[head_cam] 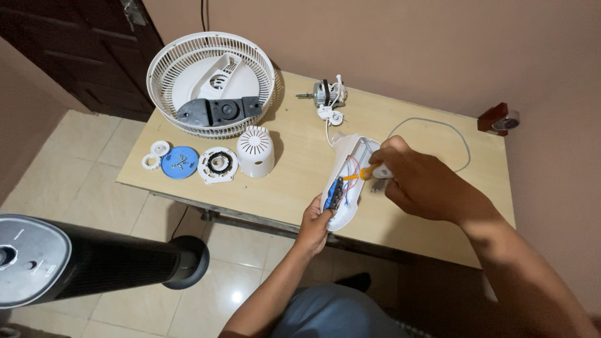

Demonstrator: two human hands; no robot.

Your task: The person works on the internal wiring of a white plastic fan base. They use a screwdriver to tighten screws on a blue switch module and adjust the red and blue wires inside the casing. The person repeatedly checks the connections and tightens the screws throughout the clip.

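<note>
A wooden table (294,181) is set against a plain wall, with tiled floor visible to its left. In the lower left foreground a black tower fan (81,263) is seen, lying across the view. At the far left corner of the table a white fan grille (166,69) is placed, with a white stand piece and a dark grey bracket (219,112) resting inside it. Near the table's front edge, the white housing shell (350,188) is positioned open side up, red and blue wires and a small blue component being exposed inside. Its near end is gripped by the left hand (315,222), fingers closed around the edge from below. The right hand (416,181) is held just beside and above the shell's right flank, closed around a screwdriver (366,173) with an orange shaft, whose tip is directed into the shell's interior. A white domed motor cover (255,151) stands to the left of the shell, well apart from both hands. A small motor (325,94) lies behind the shell. A white ring plate (218,165), a blue disc (179,162) and a white cap (159,148) are lined up near the left edge.
</note>
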